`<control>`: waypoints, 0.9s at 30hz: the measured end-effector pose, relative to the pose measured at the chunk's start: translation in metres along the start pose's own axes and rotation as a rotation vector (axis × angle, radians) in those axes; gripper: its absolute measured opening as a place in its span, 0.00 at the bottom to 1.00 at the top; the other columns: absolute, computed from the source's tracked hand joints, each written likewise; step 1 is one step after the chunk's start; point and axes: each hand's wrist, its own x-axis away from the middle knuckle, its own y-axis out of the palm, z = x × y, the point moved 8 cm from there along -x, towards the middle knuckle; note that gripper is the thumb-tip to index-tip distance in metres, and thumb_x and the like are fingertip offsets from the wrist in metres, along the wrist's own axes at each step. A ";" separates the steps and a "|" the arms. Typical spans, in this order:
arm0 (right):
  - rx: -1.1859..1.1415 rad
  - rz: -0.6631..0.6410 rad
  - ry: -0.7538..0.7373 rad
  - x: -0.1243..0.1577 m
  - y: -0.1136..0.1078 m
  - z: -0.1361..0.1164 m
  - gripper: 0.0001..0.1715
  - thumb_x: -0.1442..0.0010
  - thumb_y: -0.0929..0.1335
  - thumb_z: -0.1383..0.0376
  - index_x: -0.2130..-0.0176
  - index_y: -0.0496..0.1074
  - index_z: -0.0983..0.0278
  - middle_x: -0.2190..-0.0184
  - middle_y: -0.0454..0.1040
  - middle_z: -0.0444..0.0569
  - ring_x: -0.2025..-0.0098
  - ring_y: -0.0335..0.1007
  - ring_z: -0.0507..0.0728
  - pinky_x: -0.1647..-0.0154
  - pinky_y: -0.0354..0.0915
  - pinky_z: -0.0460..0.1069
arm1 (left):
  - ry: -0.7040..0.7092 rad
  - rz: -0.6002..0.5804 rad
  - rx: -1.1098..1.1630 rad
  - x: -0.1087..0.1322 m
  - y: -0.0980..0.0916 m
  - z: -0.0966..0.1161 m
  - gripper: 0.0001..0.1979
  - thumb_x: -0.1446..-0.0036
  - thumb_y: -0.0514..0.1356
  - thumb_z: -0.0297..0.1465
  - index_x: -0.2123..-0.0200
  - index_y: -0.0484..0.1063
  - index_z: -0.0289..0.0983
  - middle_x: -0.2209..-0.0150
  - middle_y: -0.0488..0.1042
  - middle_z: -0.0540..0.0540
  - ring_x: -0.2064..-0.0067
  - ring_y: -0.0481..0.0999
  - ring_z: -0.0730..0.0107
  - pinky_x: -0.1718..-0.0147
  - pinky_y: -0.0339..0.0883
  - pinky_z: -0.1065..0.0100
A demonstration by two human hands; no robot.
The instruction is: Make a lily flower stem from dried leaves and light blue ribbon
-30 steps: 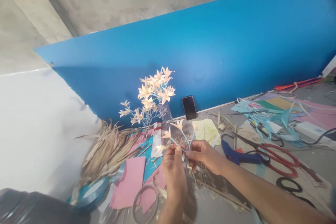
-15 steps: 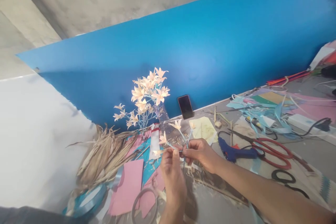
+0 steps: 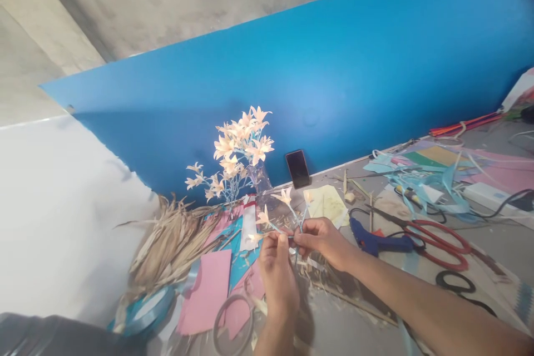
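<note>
Two hands (left hand [image 3: 277,270], right hand [image 3: 322,238]) pinch a flower sprig [image 3: 286,197] over a littered floor [image 3: 500,243] by a blue board [image 3: 354,83].

A small sprig [image 3: 286,197] of pale peach paper flowers on thin light-blue stems was held tilted, pinched at its base between the left hand [image 3: 277,272] and right hand [image 3: 321,239].

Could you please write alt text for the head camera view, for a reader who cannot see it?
The left hand and right hand pinch a sprig of pale paper flowers over scattered craft paper. Behind it a fuller bouquet stands against a blue board; a glue gun and red scissors lie to the right.
</note>
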 end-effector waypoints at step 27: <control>-0.075 -0.040 0.043 0.002 0.002 -0.002 0.20 0.54 0.78 0.54 0.71 0.74 0.66 0.79 0.72 0.42 0.78 0.70 0.50 0.76 0.69 0.45 | -0.116 0.022 0.156 -0.007 -0.004 0.000 0.14 0.57 0.73 0.36 0.73 0.72 0.35 0.74 0.71 0.53 0.73 0.70 0.78 0.70 0.67 0.75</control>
